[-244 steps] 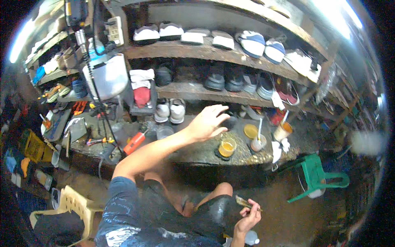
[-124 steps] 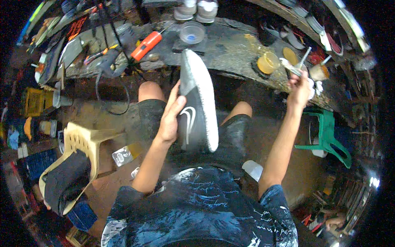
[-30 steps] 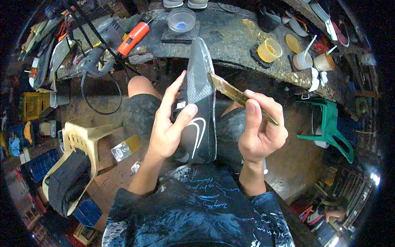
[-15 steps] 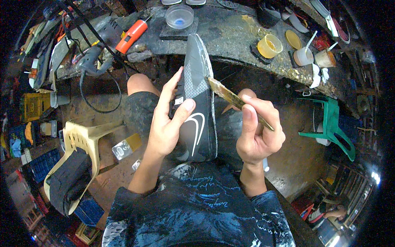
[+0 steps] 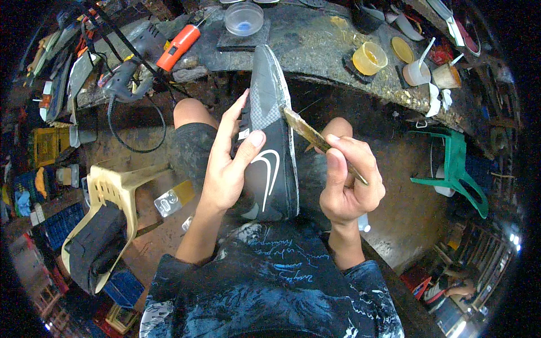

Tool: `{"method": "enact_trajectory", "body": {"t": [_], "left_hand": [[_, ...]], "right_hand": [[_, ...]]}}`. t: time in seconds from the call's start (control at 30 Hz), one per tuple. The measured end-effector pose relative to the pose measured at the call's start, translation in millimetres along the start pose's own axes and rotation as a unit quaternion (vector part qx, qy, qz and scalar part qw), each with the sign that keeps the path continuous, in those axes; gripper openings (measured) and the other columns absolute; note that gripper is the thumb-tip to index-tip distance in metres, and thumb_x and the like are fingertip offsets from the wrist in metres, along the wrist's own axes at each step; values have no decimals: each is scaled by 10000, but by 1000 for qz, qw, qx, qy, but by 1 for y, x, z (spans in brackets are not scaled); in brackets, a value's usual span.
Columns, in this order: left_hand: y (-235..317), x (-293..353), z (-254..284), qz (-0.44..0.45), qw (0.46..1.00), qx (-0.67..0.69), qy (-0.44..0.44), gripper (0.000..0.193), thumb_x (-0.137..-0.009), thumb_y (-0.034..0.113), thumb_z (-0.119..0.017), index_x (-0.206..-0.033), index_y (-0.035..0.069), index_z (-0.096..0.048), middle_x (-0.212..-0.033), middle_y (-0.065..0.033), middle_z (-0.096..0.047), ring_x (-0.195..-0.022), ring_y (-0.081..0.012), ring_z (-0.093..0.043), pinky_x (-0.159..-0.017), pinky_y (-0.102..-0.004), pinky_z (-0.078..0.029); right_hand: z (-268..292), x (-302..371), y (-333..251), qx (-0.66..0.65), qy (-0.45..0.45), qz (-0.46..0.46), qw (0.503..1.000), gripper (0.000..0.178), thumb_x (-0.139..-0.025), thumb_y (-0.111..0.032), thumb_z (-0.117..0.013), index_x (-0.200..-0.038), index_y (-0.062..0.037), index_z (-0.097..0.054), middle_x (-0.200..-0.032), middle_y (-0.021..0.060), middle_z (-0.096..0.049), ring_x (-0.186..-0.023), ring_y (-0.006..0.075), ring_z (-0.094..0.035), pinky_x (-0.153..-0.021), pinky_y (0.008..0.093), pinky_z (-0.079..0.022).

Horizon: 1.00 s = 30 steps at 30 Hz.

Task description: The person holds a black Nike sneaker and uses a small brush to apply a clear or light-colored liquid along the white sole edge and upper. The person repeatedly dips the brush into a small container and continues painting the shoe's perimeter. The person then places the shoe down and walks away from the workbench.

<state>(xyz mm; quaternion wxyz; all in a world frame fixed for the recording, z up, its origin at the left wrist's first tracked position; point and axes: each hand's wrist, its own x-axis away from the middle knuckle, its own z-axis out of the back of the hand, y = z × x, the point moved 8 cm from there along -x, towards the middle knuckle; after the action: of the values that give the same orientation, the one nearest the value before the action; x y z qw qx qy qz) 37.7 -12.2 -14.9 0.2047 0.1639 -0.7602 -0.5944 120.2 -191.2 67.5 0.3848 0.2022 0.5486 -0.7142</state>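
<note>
A black and grey sneaker upper with a white curved stripe stands lengthwise in front of me, toe pointing away. My left hand grips it from the left, thumb on the side panel and fingers around the far side, partly hidden. In my right hand, a flat glue-stained stick is pinched between thumb and fingers. Its broad tip meets the shoe's right lower edge near the forefoot, where a pale line runs along the rim. The shoe's underside is turned away from view.
Across the worn workbench are an orange-red tool, a clear round dish, a yellow glue tub and cups with sticks. A grey corded tool lies left. A beige chair and green stool flank me.
My right hand has shifted slightly left and down with the stick, whose tip stays at the shoe's edge. My left hand keeps its hold on the shoe.
</note>
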Motion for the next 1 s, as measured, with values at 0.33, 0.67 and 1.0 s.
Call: {"method": "enact_trajectory", "body": {"t": [0.33, 0.67, 1.0], "left_hand": [[-3, -2, 1, 0, 1000, 11, 4, 635, -1027, 119, -609, -1594, 8, -345, -1458, -126, -549, -1298, -193, -547, -1108, -326, -422], [-4, -2, -1, 8, 1000, 15, 6, 633, -1029, 110, -597, -1596, 3, -335, -1457, -129, -550, -1299, -194, -547, -1108, -326, -424], [-4, -2, -1, 9, 1000, 18, 13, 614, -1036, 102, -580, -1592, 2, -341, -1414, -120, -576, -1247, -176, -578, -1075, -317, -454]], "right_hand": [[-1, 5, -2, 4, -12, 20, 1000, 218, -841, 46, -781, -1049, 36, -717, -893, 154, -761, -742, 284, -721, -692, 358, -588], [-2, 5, -5, 8, -28, 30, 999, 247, -825, 63, -782, -1056, 26, -703, -904, 143, -762, -758, 287, -723, -707, 367, -593], [0, 8, -5, 7, -35, 25, 999, 250, -810, 59, -795, -1042, 22, -708, -918, 137, -766, -772, 289, -726, -722, 372, -596]]}}
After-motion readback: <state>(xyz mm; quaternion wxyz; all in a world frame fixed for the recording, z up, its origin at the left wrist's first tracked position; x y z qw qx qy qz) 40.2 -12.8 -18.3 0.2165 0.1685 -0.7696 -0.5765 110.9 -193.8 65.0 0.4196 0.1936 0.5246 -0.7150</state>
